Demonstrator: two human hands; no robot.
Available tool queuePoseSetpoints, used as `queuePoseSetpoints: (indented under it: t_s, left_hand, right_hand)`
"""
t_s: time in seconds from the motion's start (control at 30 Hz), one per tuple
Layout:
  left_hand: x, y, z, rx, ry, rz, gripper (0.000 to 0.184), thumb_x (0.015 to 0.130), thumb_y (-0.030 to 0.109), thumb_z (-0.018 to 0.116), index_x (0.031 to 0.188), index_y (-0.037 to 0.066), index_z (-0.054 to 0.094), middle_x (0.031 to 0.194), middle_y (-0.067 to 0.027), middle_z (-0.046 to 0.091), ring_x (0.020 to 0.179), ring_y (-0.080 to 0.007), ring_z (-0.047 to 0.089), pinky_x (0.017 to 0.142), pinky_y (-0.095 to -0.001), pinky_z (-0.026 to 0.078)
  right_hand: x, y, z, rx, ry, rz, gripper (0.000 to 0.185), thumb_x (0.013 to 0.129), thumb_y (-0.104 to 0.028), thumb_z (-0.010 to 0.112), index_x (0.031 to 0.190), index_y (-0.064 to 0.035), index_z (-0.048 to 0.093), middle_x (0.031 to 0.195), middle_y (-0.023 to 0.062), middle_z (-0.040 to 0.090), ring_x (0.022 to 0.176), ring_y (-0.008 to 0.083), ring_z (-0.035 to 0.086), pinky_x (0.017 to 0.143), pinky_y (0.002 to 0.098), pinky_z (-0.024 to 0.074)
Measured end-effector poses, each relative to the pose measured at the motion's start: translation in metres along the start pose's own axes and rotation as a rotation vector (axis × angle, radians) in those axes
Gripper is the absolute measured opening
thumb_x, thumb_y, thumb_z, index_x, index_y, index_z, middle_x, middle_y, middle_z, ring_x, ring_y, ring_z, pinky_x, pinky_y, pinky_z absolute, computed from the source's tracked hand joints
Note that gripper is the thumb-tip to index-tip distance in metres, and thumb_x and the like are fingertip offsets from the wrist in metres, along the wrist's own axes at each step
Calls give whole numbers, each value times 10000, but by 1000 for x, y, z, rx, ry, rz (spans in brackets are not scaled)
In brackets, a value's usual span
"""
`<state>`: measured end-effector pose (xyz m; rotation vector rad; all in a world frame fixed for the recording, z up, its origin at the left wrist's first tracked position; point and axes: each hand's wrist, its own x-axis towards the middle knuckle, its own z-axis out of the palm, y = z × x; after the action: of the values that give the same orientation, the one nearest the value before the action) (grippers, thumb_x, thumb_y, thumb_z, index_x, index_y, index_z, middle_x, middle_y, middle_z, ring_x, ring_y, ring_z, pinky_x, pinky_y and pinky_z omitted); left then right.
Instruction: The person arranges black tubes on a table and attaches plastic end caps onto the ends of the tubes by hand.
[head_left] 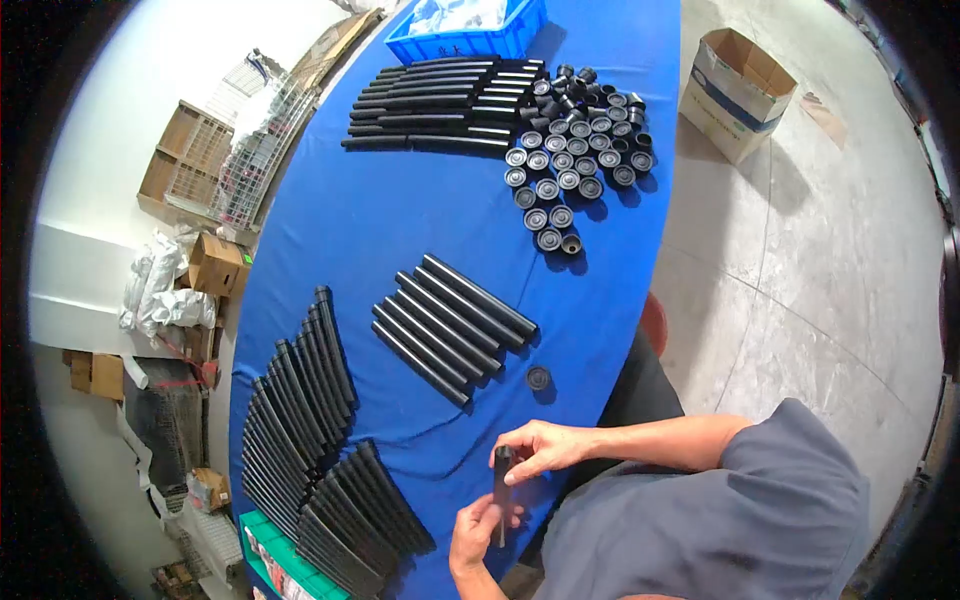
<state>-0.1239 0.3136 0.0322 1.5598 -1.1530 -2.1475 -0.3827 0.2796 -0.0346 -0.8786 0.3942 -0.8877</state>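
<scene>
A short black tube (502, 482) stands between my two hands near the table's front edge, its lower part blurred. My right hand (541, 449) is closed around its upper end, thumb and fingers pressed to it. Lower down, my left hand (478, 528) grips the same tube with bent fingers. A single round black cap (538, 378) lies on the blue cloth just beyond my right hand. Past it, several smooth black tubes (450, 325) lie side by side at a slant.
Black caps (568, 160) cluster at the far end beside rows of black tubes (425, 100) and a blue crate (470, 38). More tubes (300, 390) fan out at the left, near a green crate (285, 560). A cardboard box (735, 95) stands on the floor.
</scene>
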Motion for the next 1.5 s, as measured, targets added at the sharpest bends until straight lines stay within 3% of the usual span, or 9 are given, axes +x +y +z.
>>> queuePoseSetpoints:
  t_s: [0.27, 0.4, 0.53, 0.67, 0.93, 1.0, 1.13, 1.37, 1.5]
  left_hand:
    - [9, -12, 14, -321, 142, 386, 372, 896, 224, 761, 1164, 11, 614, 842, -86, 665, 689, -205, 622, 642, -337, 524]
    - [28, -7, 7, -948, 70, 705, 340, 987, 239, 680, 1300, 125, 609, 1181, -135, 703, 1183, -342, 636, 1064, -572, 460]
    - [45, -13, 8, -874, 33, 714, 370, 986, 211, 675, 1347, 156, 612, 1380, -199, 628, 1312, -390, 563, 1150, -608, 379]
    - [56, -24, 17, -931, -2, 627, 498, 959, 220, 717, 1425, 154, 555, 1393, -192, 618, 1325, -371, 550, 1180, -565, 360]
    - [91, -36, 24, -1094, -211, 602, 425, 930, 74, 731, 1333, 137, 609, 1393, -229, 609, 1294, -367, 598, 1124, -539, 467]
    - [93, -40, 22, -1119, -178, 605, 409, 940, 73, 719, 1329, 138, 608, 1394, -235, 606, 1273, -367, 617, 1112, -550, 481]
    - [90, -38, 27, -1163, -190, 626, 394, 962, 81, 695, 1336, 135, 586, 1398, -237, 601, 1233, -368, 644, 1082, -547, 517]
    - [97, -47, 24, -1157, -228, 668, 383, 973, 103, 677, 1341, 144, 581, 1428, -266, 563, 1267, -399, 613, 1091, -590, 495]
    - [94, -22, 33, -1088, -124, 679, 323, 960, 81, 697, 1253, 137, 572, 1392, -287, 581, 1223, -424, 637, 1044, -594, 534]
  right_hand:
    - [1, 4, -3, -282, 10, 5, 643, 926, -378, 779, 1407, -27, 535, 929, 42, 665, 847, 110, 632, 742, 292, 533]
    - [1, 3, 3, -399, 21, -98, 665, 921, -361, 783, 1437, -41, 512, 968, 85, 676, 871, 132, 656, 756, 309, 555]
    - [-3, -9, 4, -288, 48, -23, 654, 914, -308, 794, 1446, -58, 507, 979, 92, 679, 885, 131, 658, 760, 314, 559]
    - [-6, -13, -1, -634, 161, -194, 490, 895, -261, 794, 1295, -30, 630, 913, 103, 677, 797, 191, 660, 724, 341, 543]
    - [-15, -54, 10, -1040, 376, -191, 502, 846, -301, 820, 1208, -25, 608, 915, 143, 644, 815, 314, 670, 701, 423, 549]
    - [-25, -61, -4, -1287, 516, -359, 584, 819, -276, 833, 1290, -45, 576, 984, 133, 637, 851, 317, 655, 716, 416, 553]
    - [-29, -88, -19, -1583, 573, -135, 620, 821, -233, 807, 1372, -91, 561, 1197, 174, 586, 1056, 348, 624, 816, 431, 562]
    - [-21, -67, -43, -1662, 420, -52, 449, 869, -140, 744, 1288, -84, 594, 1181, 156, 587, 1062, 351, 620, 836, 441, 558]
    - [-18, -75, -31, -1274, 464, -100, 415, 878, -133, 761, 1248, -49, 592, 1039, 118, 602, 920, 265, 632, 779, 376, 546]
